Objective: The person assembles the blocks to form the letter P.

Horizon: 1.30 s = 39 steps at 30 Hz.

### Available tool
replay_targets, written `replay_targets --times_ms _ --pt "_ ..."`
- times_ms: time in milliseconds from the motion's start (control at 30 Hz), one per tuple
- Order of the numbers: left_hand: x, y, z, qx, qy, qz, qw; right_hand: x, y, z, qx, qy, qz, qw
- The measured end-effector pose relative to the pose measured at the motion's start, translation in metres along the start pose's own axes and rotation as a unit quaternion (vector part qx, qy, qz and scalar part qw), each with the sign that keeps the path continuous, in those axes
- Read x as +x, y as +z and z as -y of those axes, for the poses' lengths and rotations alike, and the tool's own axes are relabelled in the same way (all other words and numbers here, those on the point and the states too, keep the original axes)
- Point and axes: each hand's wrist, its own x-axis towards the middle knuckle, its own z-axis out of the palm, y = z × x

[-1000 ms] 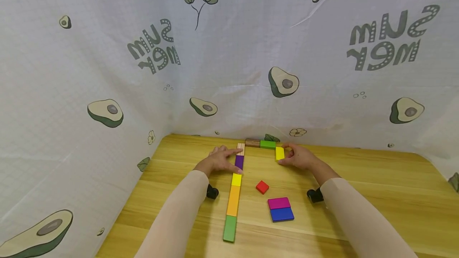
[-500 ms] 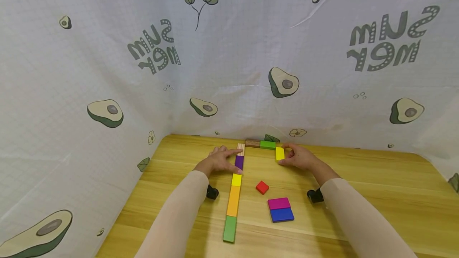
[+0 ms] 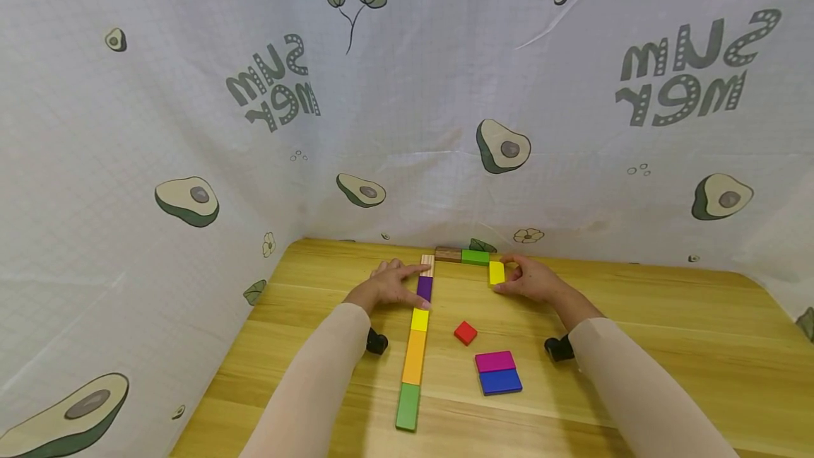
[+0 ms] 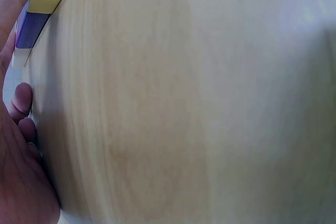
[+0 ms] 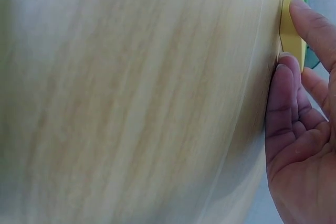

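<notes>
In the head view, several rectangular blocks form a long column. My left hand (image 3: 389, 284) rests beside it, index fingertip on the striped light wood block (image 3: 427, 261) and thumb near where the purple block (image 3: 423, 289) meets a yellow block (image 3: 420, 320). The left wrist view shows this hand's loosely bent fingers (image 4: 22, 98) close to the tabletop. My right hand (image 3: 533, 278) pinches another yellow block (image 3: 497, 273) by its ends, between thumb and finger. That block lies at the right end of a short back row, by the bright green block (image 3: 475, 257) and brown block (image 3: 448, 254).
The column continues nearer with an orange block (image 3: 414, 357) and a green block (image 3: 408, 406). A red square block (image 3: 466, 333) lies between the arms, behind a magenta block (image 3: 495, 361) and a blue block (image 3: 499, 382). A printed curtain (image 3: 407, 104) hangs behind the table.
</notes>
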Motion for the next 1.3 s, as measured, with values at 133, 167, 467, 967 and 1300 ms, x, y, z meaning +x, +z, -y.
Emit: replay_targets --times_ms 133,167,467,967,1300 --pt "0.001 0.001 0.0 0.0 -0.001 0.0 1.0 -0.001 0.001 0.0 0.006 0.0 -0.001 1.0" --pt "0.001 0.001 0.001 0.0 -0.001 0.0 1.0 -0.001 0.001 0.0 0.007 -0.001 -0.001 1.0" --pt "0.001 0.002 0.001 -0.001 -0.001 -0.002 1.0 -0.003 0.002 -0.002 0.014 0.004 -0.008 0.9999" --pt "0.002 0.002 0.005 0.003 0.003 -0.002 1.0 -0.029 0.017 0.008 0.032 -0.036 -0.041 0.998" --pt "0.002 0.0 0.003 -0.001 0.003 0.0 1.0 -0.052 0.04 0.047 -0.047 -0.103 0.036 0.9929"
